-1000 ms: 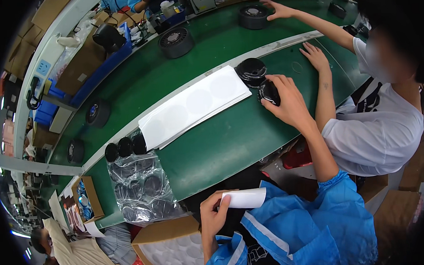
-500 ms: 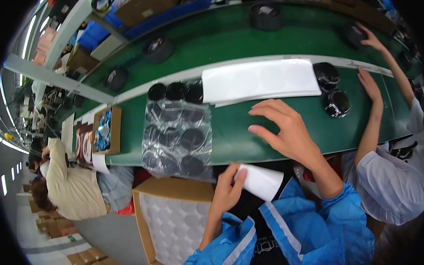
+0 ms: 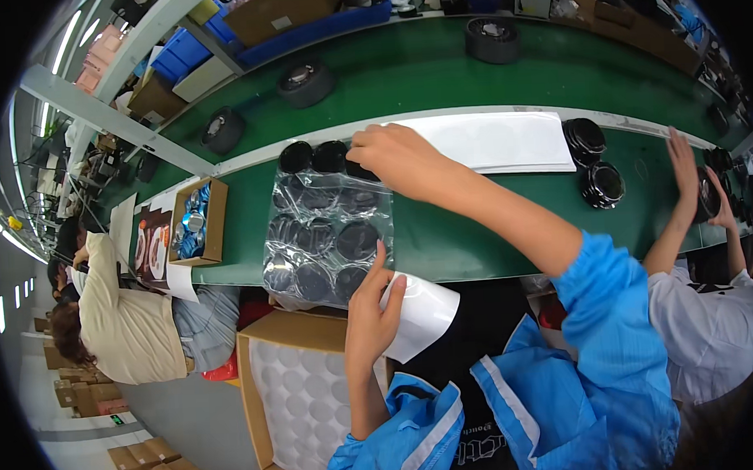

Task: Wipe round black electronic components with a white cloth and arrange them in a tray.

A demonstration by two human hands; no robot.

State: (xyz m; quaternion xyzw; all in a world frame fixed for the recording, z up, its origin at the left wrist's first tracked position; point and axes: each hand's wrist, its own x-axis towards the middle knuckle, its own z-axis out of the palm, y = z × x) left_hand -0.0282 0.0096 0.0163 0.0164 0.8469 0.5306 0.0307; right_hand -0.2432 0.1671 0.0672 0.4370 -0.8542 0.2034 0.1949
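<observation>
My left hand (image 3: 370, 319) holds a curled glossy white sheet (image 3: 426, 317) by its edge, index finger pointing up, in front of the table edge. Farther off, my right hand (image 3: 398, 157) is closed on a black round cap (image 3: 363, 172), its fingertips partly hidden. That cap ends a row with two other black round caps (image 3: 329, 156). Nearer me, a clear plastic bag (image 3: 330, 220) lies over several black round pieces. Beside my right hand lies a stack of white sheets (image 3: 498, 143) with faint round outlines.
Two black round parts (image 3: 601, 185) stand right of the sheets. Beyond a pale rail, a green belt (image 3: 395, 74) carries dark wheel-like parts (image 3: 306, 84). An open carton (image 3: 292, 323) with a white dimpled tray is lower left. Co-workers sit left and right; the right one handles a black part.
My right hand has moved left and away from me onto the black cap. My left hand has shifted slightly left with the white sheet. The right co-worker's hands have come together.
</observation>
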